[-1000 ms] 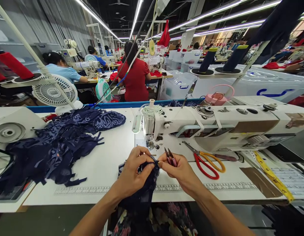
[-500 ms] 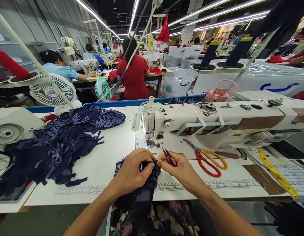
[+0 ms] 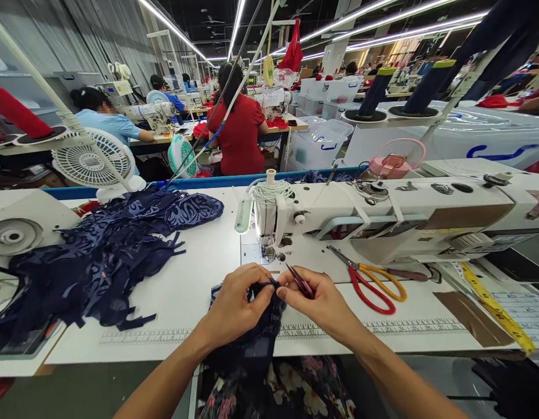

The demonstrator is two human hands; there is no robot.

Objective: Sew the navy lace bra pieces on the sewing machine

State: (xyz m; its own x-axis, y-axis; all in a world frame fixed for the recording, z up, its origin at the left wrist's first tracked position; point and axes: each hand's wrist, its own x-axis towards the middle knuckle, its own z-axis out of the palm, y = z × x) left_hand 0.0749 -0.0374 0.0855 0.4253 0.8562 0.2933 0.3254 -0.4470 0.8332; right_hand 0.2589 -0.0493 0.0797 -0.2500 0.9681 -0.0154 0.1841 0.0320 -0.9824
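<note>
Your left hand (image 3: 238,298) and right hand (image 3: 318,298) pinch closed on navy garment fabric (image 3: 252,346); thread snips (image 3: 301,281) in the right, tips toward eleven o'clock, could nick it by slipping.

"How does the garment (image 3: 264,334) look?"

"Dark navy, soft and crumpled, with a paler edge showing on its left. It's pinched tight at the far end, and the rest drapes down to the near side, mid-scene."

"And the snips (image 3: 301,281)?"

"Just right of that pinch: slim, pointed dark blades (nearly together), pinkish grips, tips aimed far and left, apart from the fabric."
</note>
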